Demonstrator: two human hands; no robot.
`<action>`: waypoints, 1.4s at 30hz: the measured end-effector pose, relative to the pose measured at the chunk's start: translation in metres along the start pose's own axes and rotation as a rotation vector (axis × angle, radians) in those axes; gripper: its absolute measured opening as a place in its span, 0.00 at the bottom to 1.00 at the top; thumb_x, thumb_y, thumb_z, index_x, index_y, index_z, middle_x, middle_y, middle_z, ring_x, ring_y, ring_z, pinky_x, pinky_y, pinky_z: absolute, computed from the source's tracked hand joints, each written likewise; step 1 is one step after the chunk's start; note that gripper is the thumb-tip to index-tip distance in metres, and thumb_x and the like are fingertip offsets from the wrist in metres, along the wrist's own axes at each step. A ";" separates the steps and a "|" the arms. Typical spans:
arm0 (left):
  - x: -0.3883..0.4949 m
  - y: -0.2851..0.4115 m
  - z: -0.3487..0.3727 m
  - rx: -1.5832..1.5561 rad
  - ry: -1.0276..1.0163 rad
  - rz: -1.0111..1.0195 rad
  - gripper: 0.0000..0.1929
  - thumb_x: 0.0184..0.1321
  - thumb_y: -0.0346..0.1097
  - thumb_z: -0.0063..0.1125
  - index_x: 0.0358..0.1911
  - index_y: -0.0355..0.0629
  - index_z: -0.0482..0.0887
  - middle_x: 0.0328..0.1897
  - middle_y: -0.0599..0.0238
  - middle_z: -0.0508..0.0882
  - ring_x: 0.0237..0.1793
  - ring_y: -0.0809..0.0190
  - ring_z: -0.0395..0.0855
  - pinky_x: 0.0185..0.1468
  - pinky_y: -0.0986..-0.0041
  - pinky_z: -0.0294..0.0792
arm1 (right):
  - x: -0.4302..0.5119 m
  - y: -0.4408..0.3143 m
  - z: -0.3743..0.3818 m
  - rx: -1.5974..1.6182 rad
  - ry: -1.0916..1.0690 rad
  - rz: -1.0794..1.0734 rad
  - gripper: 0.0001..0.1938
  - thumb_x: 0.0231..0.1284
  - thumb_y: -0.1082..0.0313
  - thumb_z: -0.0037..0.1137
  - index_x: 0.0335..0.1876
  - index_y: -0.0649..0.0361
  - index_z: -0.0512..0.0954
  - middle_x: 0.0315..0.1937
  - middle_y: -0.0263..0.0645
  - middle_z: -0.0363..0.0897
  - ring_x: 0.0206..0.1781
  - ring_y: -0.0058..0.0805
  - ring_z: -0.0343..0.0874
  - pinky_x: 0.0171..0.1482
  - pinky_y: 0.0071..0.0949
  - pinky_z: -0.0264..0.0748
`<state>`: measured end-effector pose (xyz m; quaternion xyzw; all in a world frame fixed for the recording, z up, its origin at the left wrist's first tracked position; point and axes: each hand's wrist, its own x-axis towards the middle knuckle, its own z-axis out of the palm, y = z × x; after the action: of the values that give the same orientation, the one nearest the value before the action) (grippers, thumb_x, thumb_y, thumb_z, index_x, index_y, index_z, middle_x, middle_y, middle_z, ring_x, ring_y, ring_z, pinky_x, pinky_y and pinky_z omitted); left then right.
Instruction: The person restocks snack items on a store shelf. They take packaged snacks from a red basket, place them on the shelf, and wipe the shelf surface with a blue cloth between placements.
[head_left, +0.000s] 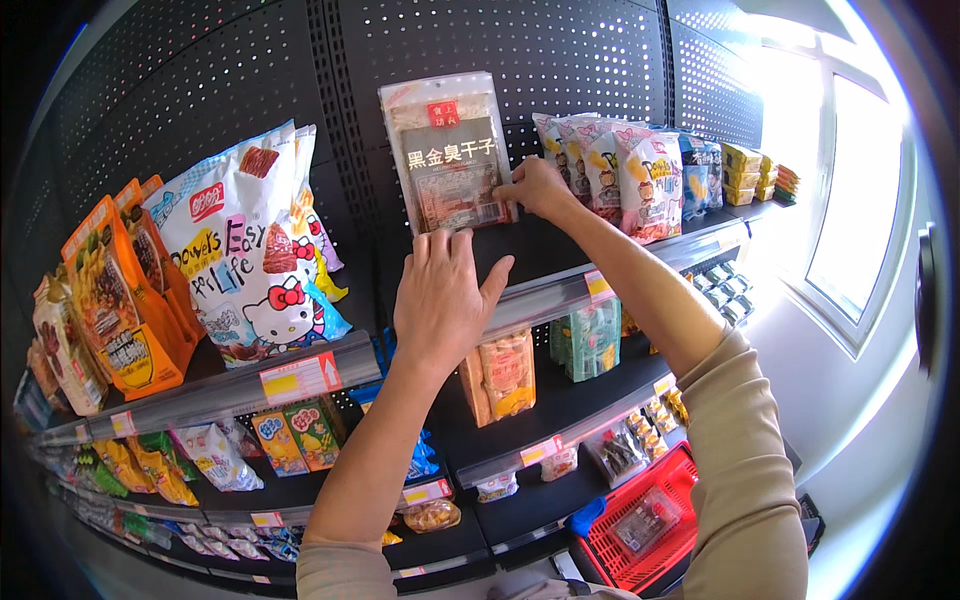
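Note:
A clear-edged plastic snack packet (450, 161) with a dark label stands upright on the top shelf, its back near the black perforated panel. My right hand (536, 187) has its fingertips at the packet's lower right edge; whether they pinch it cannot be told. My left hand (446, 296), palm down with its thumb spread, has its fingertips at the packet's bottom edge near the shelf front. To the left stands a large white snack bag (240, 247) with a cartoon cat. To the right is a row of pink and white snack bags (649, 184).
Orange snack bags (124, 300) stand far left. The shelf's price rail (540, 296) runs below my hands. Lower shelves hold a bread packet (506, 375) and green packets (589, 341). A red plastic basket (600, 544) with a similar packet (646, 521) is at lower right, near a window (851, 195) wall.

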<state>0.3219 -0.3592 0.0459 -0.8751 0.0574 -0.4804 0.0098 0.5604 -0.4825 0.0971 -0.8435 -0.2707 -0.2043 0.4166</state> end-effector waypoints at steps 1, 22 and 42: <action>0.000 -0.001 0.003 0.006 0.028 0.014 0.29 0.73 0.58 0.57 0.54 0.32 0.83 0.53 0.50 0.84 0.58 0.48 0.79 0.63 0.60 0.73 | 0.000 -0.001 -0.001 -0.018 -0.006 -0.002 0.31 0.38 0.49 0.84 0.40 0.69 0.85 0.41 0.53 0.90 0.46 0.47 0.90 0.51 0.39 0.84; 0.001 0.001 -0.002 -0.149 0.190 -0.041 0.40 0.65 0.43 0.70 0.73 0.26 0.62 0.70 0.36 0.73 0.67 0.36 0.73 0.71 0.54 0.68 | -0.098 -0.053 -0.028 0.598 0.002 -0.260 0.17 0.74 0.73 0.54 0.64 0.64 0.73 0.50 0.44 0.80 0.44 0.30 0.84 0.32 0.28 0.91; -0.251 0.158 0.068 -1.465 -1.287 -0.647 0.18 0.80 0.35 0.50 0.67 0.33 0.75 0.23 0.65 0.86 0.22 0.68 0.85 0.29 0.77 0.80 | -0.568 0.093 -0.049 0.894 0.230 0.914 0.23 0.77 0.64 0.59 0.69 0.65 0.69 0.48 0.37 0.79 0.40 0.21 0.82 0.30 0.23 0.85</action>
<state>0.2307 -0.4912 -0.2130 -0.7315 0.0819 0.2532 -0.6278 0.1757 -0.7320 -0.2535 -0.5918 0.1030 0.0369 0.7987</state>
